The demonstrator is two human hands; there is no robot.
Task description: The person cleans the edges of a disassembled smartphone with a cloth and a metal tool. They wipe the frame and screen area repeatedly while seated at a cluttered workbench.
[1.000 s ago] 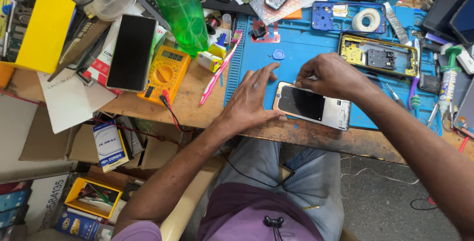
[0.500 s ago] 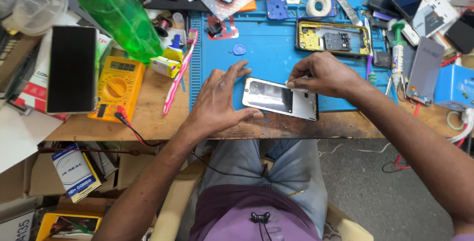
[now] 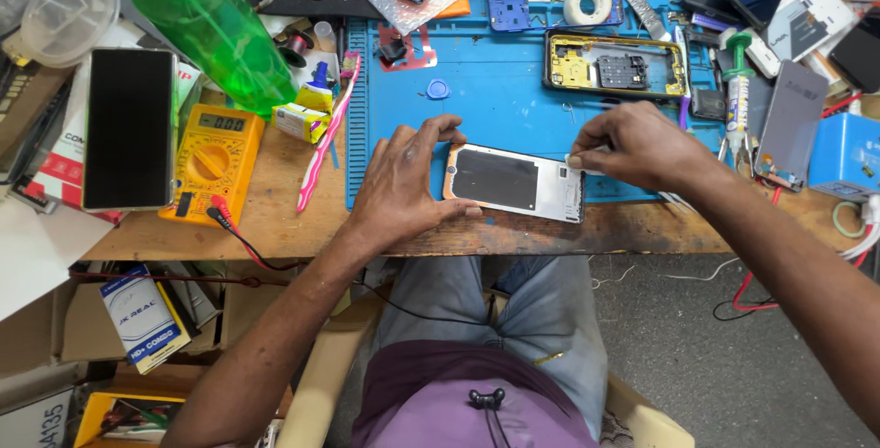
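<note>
Currently your left hand (image 3: 399, 182) is pressing flat, fingers spread, on the phone panel (image 3: 515, 182) at the blue mat's (image 3: 495, 90) near edge while your right hand (image 3: 632, 145) is pinching its end (opened frame (image 3: 614, 65) waiting unjoined).

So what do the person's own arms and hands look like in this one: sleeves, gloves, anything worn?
Both arms are bare as far up as the frame shows: no sleeve cuffs, gloves, watch or bands. The left hand and right hand show no rings on the visible fingers. Lower down the person wears a purple top and blue-grey jeans, with a thin black cable running across the lap.
</note>
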